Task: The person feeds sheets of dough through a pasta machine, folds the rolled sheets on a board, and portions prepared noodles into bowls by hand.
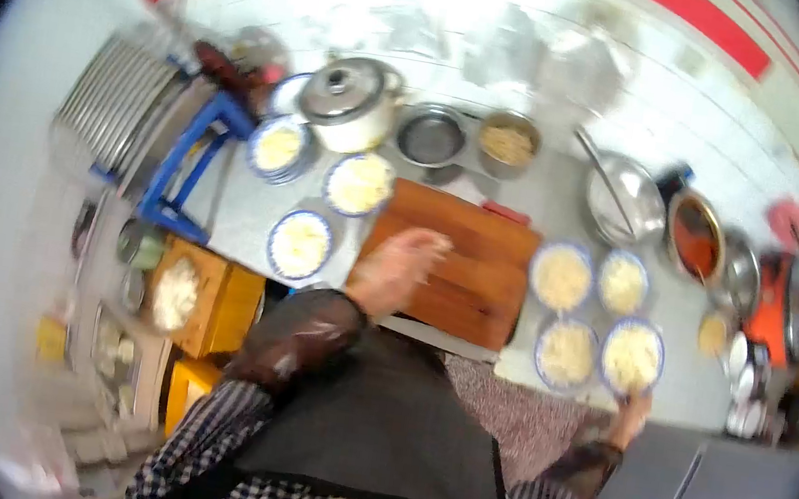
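My left hand (401,268), slightly blurred, hovers over the left part of a wooden cutting board (474,295) with its fingers apart and nothing visible in them. At the counter's front edge my right hand (632,420) grips the near rim of a blue-rimmed bowl (633,356) with pale food in it. Beside that bowl stand three similar filled bowls, among them a front-left bowl (566,353) and a back-left bowl (560,277). Left of the board are more such bowls, one near the front (300,245) and one farther back (360,184).
A lidded pot (346,101), a dark pan (432,136) and a pot of pale food (508,145) line the back. Behind the right bowls are a metal bowl with a ladle (625,201) and a pot of red sauce (696,236). A blue stool (191,162) stands at the left.
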A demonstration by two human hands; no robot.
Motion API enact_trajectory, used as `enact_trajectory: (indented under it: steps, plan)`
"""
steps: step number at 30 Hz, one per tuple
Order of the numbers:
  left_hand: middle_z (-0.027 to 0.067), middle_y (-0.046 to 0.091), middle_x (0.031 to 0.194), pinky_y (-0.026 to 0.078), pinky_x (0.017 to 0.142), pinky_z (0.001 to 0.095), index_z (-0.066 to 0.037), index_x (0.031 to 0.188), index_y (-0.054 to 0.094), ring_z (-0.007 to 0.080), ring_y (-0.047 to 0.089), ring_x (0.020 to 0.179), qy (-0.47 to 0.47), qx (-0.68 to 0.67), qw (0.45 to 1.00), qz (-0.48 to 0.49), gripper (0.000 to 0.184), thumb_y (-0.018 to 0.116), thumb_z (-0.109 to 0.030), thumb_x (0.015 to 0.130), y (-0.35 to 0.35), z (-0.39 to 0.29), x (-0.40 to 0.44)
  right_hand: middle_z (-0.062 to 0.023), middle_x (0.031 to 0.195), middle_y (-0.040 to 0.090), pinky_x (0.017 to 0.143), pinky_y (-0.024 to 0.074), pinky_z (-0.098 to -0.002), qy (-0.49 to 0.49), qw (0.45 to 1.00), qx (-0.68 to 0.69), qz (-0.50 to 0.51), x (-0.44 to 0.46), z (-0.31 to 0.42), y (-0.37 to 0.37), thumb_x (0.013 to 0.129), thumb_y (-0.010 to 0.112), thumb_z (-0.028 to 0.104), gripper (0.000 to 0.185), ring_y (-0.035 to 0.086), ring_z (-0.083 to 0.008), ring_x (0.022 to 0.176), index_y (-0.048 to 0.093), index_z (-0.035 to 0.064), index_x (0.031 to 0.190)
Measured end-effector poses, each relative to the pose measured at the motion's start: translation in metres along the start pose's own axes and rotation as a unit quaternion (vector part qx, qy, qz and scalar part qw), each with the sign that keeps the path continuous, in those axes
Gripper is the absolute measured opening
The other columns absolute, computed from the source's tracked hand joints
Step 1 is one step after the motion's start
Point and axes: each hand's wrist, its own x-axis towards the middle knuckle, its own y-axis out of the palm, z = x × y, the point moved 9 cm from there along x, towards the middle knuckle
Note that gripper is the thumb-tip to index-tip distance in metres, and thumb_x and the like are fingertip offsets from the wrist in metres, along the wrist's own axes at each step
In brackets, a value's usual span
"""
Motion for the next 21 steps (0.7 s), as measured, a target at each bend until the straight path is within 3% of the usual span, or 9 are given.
enact_trajectory:
  steps: [2, 3, 5, 6, 9, 12, 19, 20, 21]
  plan:
    - [0.0001, 0.059, 0.101, 0.045, 0.07, 0.0248, -0.009, 0.11, 0.06, 0.0097, 0.053, 0.084, -0.068, 0.074, 0.995, -0.001, 0.023, 0.056, -0.023, 0.092, 0.028, 0.015, 0.006, -0.0135, 0.108, 0.057, 0.072, 0.0546, -0.0359, 0.016, 0.996, -0.035, 0.084, -0.028, 0.028, 0.045, 0.082, 0.062, 0.015, 0.048, 0.059, -0.0256, 0.091, 0.045, -0.0007, 0.124]
    - [-0.0043, 0.056, 0.085, 0.04, 0.051, 0.0211, -0.019, 0.105, 0.06, 0.0048, 0.045, 0.06, -0.095, 0.209, 0.973, -0.036, 0.018, 0.055, -0.029, 0.091, 0.044, -0.004, -0.006, -0.0149, 0.108, 0.056, 0.067, 0.056, -0.0365, 0.048, 0.988, -0.069, 0.127, -0.032, 0.022, 0.064, 0.081, 0.062, 0.014, 0.049, 0.061, -0.0265, 0.088, 0.044, -0.0013, 0.125]
    - [0.002, 0.059, 0.092, 0.048, 0.071, 0.0303, -0.016, 0.103, 0.062, 0.0142, 0.057, 0.084, 0.027, 0.283, 0.959, 0.007, 0.02, 0.055, -0.028, 0.089, 0.065, 0.004, 0.005, -0.0159, 0.108, 0.056, 0.057, 0.0569, -0.0373, 0.035, 0.978, -0.097, 0.184, -0.023, -0.026, 0.105, 0.079, 0.062, 0.013, 0.052, 0.062, -0.0293, 0.082, 0.043, -0.0012, 0.125]
    - [0.0071, 0.059, 0.103, 0.048, 0.081, 0.0328, -0.015, 0.105, 0.062, 0.0187, 0.057, 0.095, -0.062, 0.228, 0.97, 0.052, 0.022, 0.053, -0.029, 0.09, 0.074, 0.025, 0.009, -0.0173, 0.11, 0.055, 0.055, 0.0575, -0.0382, 0.065, 0.974, -0.119, 0.181, -0.018, -0.066, 0.129, 0.079, 0.063, 0.012, 0.054, 0.063, -0.0317, 0.08, 0.042, -0.0017, 0.127]
    - [0.0133, 0.058, 0.108, 0.041, 0.096, 0.0381, -0.012, 0.107, 0.062, 0.0281, 0.053, 0.104, 0.199, 0.594, 0.774, 0.095, 0.027, 0.056, -0.024, 0.084, 0.091, 0.049, 0.038, -0.0138, 0.118, 0.053, 0.068, 0.0536, -0.031, -0.005, 0.961, -0.084, 0.262, -0.067, -0.096, 0.232, 0.083, 0.062, 0.018, 0.054, 0.06, -0.0216, 0.092, 0.043, -0.0001, 0.13]
    - [0.0148, 0.057, 0.107, 0.041, 0.095, 0.0402, -0.008, 0.108, 0.061, 0.0319, 0.052, 0.106, 0.318, 0.617, 0.716, 0.072, 0.031, 0.057, -0.022, 0.081, 0.075, 0.011, 0.015, -0.0052, 0.106, 0.058, 0.066, 0.0493, -0.0293, 0.023, 0.92, 0.011, 0.391, -0.155, -0.047, 0.34, 0.085, 0.062, 0.022, 0.037, 0.057, -0.0157, 0.089, 0.054, 0.002, 0.115]
    - [0.0176, 0.056, 0.118, 0.045, 0.088, 0.045, -0.004, 0.114, 0.056, 0.0347, 0.053, 0.107, 0.141, 0.381, 0.837, -0.367, 0.033, 0.056, -0.02, 0.085, -0.304, -0.022, -0.018, -0.0072, 0.107, 0.059, 0.067, 0.0529, -0.0304, 0.131, 0.923, -0.021, 0.36, -0.172, -0.135, 0.416, 0.085, 0.06, 0.008, 0.032, 0.059, -0.0172, 0.089, 0.052, 0.0036, 0.116]
    - [0.0184, 0.056, 0.117, 0.043, 0.09, 0.0452, -0.002, 0.114, 0.056, 0.0331, 0.053, 0.108, 0.13, 0.568, 0.703, -0.408, 0.034, 0.055, -0.018, 0.084, -0.401, 0.015, -0.003, -0.0072, 0.107, 0.059, 0.067, 0.0529, -0.0304, 0.13, 0.923, -0.024, 0.361, -0.179, -0.131, 0.423, 0.085, 0.06, 0.008, 0.032, 0.059, -0.0172, 0.089, 0.052, 0.0036, 0.116]
    - [0.0203, 0.055, 0.119, 0.041, 0.095, 0.0434, 0.0, 0.116, 0.055, 0.035, 0.052, 0.11, 0.007, 0.554, 0.732, -0.396, 0.039, 0.056, -0.018, 0.082, -0.435, 0.003, -0.021, -0.0075, 0.108, 0.059, 0.067, 0.0534, -0.0306, 0.113, 0.931, -0.049, 0.343, -0.185, -0.125, 0.427, 0.086, 0.061, 0.011, 0.035, 0.06, -0.0175, 0.088, 0.051, 0.0032, 0.118]
